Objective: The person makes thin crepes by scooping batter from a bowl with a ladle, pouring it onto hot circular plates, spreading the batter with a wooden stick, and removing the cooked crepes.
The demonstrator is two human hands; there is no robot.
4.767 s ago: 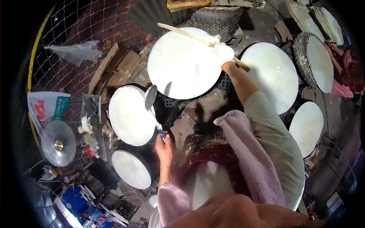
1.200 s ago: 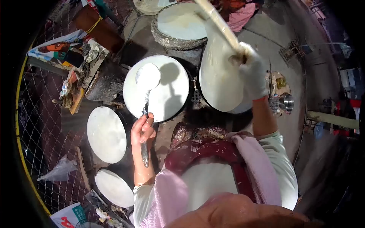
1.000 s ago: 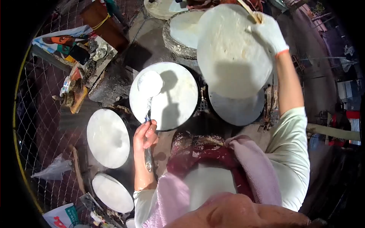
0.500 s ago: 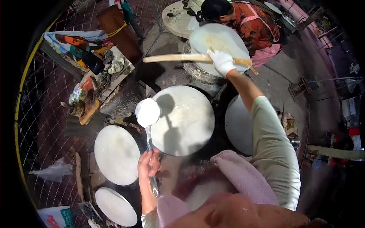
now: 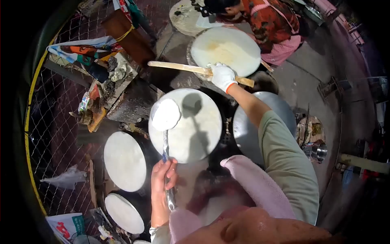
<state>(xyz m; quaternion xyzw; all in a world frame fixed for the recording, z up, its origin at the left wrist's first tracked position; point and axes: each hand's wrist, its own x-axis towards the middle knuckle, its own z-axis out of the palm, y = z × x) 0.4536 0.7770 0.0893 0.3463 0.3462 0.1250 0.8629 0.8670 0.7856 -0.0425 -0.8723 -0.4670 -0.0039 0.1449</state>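
Note:
My left hand [image 5: 163, 179] is closed round the handle of a ladle [image 5: 165, 114], whose bowl is full of white batter. The ladle is over the left part of a round white-covered griddle [image 5: 203, 142] and casts a shadow on it. My gloved right hand [image 5: 222, 77] grips a long flat wooden stick [image 5: 174, 66] at the near edge of a pale round sheet [image 5: 231, 49] lying on a rough round stand. Below my right forearm is a bare grey metal griddle [image 5: 254, 134], partly hidden by my sleeve.
Two more white-covered rounds [image 5: 124, 161] [image 5: 124, 213] are at the lower left. Another person [image 5: 272, 26] bends over beside a round surface at the top. A cluttered ledge [image 5: 122, 85] and wire fence are on the left; a metal cup [image 5: 319, 152] stands at the right.
The pale sheet, earlier lifted off the right griddle, now lies on the stand. My right hand has moved slightly nearer with the stick. The ladle is now over the middle griddle's left part.

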